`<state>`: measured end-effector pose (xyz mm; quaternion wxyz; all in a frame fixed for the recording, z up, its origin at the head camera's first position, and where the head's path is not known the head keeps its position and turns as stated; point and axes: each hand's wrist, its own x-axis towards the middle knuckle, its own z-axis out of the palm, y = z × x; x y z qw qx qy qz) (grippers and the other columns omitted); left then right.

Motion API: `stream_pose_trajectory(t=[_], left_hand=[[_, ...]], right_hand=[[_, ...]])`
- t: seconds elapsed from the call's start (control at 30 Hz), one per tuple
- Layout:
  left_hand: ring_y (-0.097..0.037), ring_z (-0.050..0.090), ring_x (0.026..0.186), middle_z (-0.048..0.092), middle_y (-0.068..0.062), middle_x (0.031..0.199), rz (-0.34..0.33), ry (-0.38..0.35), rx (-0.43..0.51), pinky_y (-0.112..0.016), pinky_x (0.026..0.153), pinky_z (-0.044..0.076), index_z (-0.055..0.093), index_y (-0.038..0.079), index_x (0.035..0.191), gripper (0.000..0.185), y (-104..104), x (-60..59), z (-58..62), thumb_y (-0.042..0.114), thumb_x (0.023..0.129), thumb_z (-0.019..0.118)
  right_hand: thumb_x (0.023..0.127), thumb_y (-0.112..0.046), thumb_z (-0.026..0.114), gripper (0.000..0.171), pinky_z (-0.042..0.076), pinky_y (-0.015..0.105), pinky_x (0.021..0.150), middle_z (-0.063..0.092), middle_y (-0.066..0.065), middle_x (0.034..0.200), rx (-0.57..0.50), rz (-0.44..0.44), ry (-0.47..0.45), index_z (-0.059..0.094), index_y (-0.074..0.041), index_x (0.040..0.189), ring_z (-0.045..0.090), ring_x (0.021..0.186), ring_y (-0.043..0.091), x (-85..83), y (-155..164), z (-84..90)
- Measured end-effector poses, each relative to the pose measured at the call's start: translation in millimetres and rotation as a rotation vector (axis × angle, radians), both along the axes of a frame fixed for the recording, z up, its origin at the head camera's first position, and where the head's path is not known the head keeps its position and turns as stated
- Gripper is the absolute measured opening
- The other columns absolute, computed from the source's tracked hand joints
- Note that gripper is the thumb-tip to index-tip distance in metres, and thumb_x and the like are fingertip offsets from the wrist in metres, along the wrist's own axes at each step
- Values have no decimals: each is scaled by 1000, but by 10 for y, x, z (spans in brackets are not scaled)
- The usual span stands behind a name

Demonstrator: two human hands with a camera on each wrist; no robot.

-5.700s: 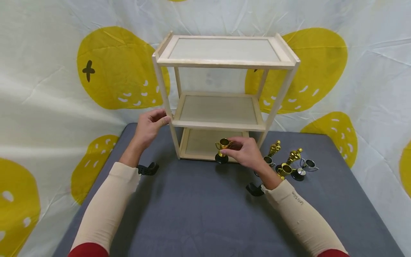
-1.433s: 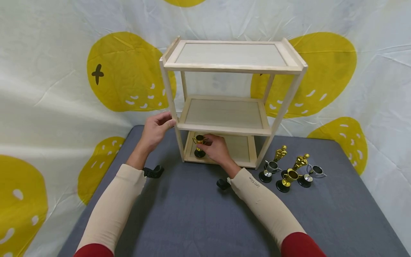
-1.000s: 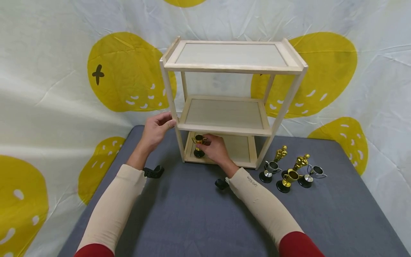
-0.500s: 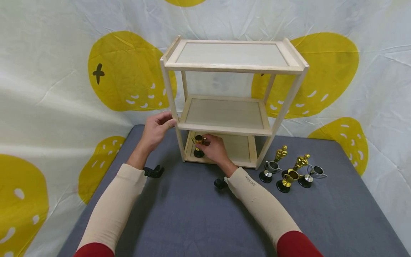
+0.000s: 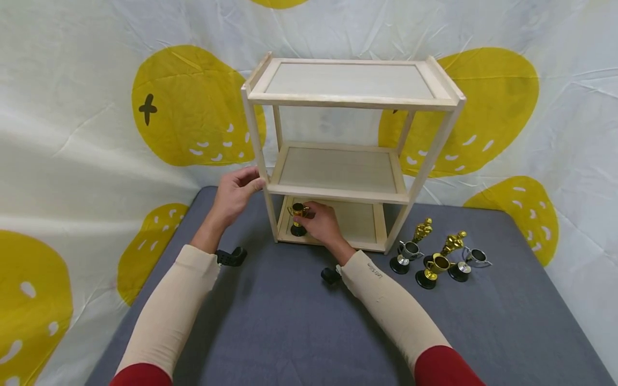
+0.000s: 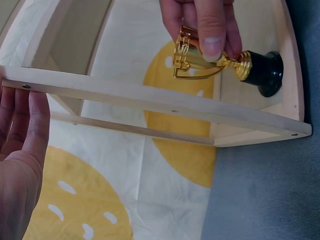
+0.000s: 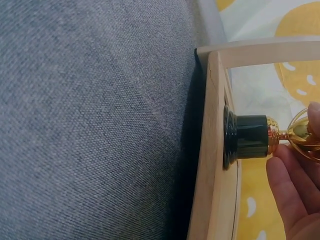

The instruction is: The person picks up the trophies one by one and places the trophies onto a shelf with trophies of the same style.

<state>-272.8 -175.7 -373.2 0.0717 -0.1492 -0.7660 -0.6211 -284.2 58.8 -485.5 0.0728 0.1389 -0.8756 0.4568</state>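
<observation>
A small gold trophy cup point(image 5: 298, 219) with a black base is upright at the left end of the bottom board of the wooden shelf point(image 5: 338, 191). My right hand point(image 5: 326, 224) pinches it by the cup and stem between thumb and fingers. In the right wrist view, the black base point(image 7: 250, 136) is at the board's front edge and appears to rest on it. My left hand point(image 5: 234, 195) holds the shelf's left front post at the height of the middle board, thumb in front; in the left wrist view its fingers point(image 6: 36, 125) go behind the post.
Right of the shelf, on the grey cloth point(image 5: 289, 321), stand a silver cup point(image 5: 409, 251), a gold cup point(image 5: 438, 264), another silver cup point(image 5: 475, 258) and two gold figurine trophies, one in front point(image 5: 453, 242). A patterned curtain point(image 5: 87, 80) hangs behind.
Compared with several seconds ago, my right hand has carried the gold trophy cup leftward from the shelf's front onto the bottom board. In the last second it shifts very slightly left; my left hand stays.
</observation>
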Motion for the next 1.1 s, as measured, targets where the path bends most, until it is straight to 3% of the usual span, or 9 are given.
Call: stream_pose_trajectory(t=[0.23, 0.43, 0.6, 0.97, 1.1], left_hand=[[-3, 66, 97, 69, 19, 100, 0, 2, -5, -14, 87, 56, 65, -9, 134, 38, 3, -10, 9, 10, 101, 68], [-4, 65, 98, 69, 18, 101, 5, -2, -14, -15, 87, 55, 67, -7, 133, 38, -2, -18, 20, 13, 100, 69], [-3, 65, 97, 69, 19, 101, -4, -7, -12, -14, 88, 55, 65, -9, 133, 40, 1, -46, 27, 14, 100, 69], [-1, 63, 97, 69, 19, 101, 1, -7, -44, -13, 87, 53, 66, -7, 134, 39, 3, -89, 26, 15, 101, 69], [-1, 64, 96, 68, 20, 98, -3, 4, -42, -14, 86, 53, 67, -9, 131, 38, -3, -97, 20, 14, 101, 68]], right_hand=[[87, -16, 86, 43, 61, 45, 83, 79, 15, 103, -34, 16, 4, 71, -6, 126, 76, 90, 30, -3, 31, -1], [86, -15, 86, 47, 61, 45, 95, 75, 20, 119, -153, 11, -17, 70, -2, 128, 74, 108, 35, 39, 111, 12], [87, -12, 85, 43, 60, 46, 98, 75, 20, 118, -236, -19, -11, 72, 1, 125, 73, 110, 35, 92, 207, 43], [89, -18, 84, 38, 59, 48, 100, 74, 23, 122, -336, -24, -50, 74, -4, 123, 73, 113, 35, 317, 489, 164], [91, -19, 83, 41, 60, 42, 99, 72, 24, 126, -368, -21, -92, 72, -2, 127, 72, 116, 35, 437, 578, 239]])
